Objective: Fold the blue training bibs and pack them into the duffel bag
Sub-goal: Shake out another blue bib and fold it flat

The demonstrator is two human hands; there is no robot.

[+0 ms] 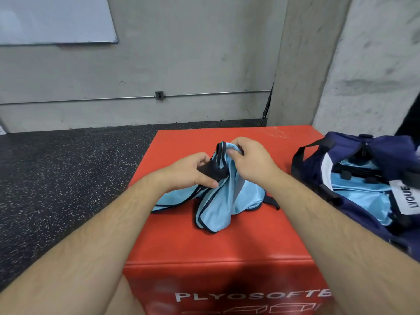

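Closest to the camera, a big red box [227, 246] is sitting with white letters [250, 296] showing on its front side. Two bare arms are reaching out over its top.

In the middle of the box top, a light blue bib [227, 201] with dark edges is lying in a crumpled heap. Its top part is being held up off the box, while its bottom part is resting on the red top. The left hand [191, 171] is gripping a dark band of the bib, with its fingers curled around it. The right hand [252, 164] is just beside it, pinching the top edge of the bib between thumb and fingers.

To the right, a dark blue duffel bag [386, 146] is sitting open on the box. More light blue bibs [363, 194] are lying inside it. A white tag [406, 196] with black letters is showing on the bag.

Past the box, a dark speckled floor [68, 167] is running up to a grey wall [181, 64]. A thin metal pipe [91, 100] is running along the wall. A whiteboard [54, 19] is hanging up high on the left.
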